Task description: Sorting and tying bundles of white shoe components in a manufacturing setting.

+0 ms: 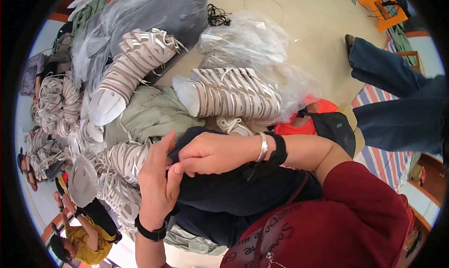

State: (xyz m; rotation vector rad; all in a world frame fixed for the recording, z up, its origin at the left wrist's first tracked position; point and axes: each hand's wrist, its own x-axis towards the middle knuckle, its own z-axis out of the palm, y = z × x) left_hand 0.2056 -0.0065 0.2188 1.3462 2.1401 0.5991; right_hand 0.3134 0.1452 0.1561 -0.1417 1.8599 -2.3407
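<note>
In front of my dark-trousered lap (234,184) my two hands meet. My left hand (158,188) is held up open, fingers extended and thumb apart, with a black band at the wrist. Against its palm side lies my right hand (210,152), its fingers curled closed; whatever they may hold is hidden. Just beyond the hands, a nested row of beige and white shoe uppers (238,95) lies on its side, laces showing. Another long row of uppers (135,67) rests farther left. More laced uppers (119,193) are piled beside my left hand.
Clear plastic sheeting (248,39) and a grey plastic-wrapped bundle (163,15) lie at the back. Green cloth (149,109) sits under the uppers. A red bag (299,123) and a black cap (334,130) are at right, near a standing person's legs (393,100). Another person (89,235) works at lower left.
</note>
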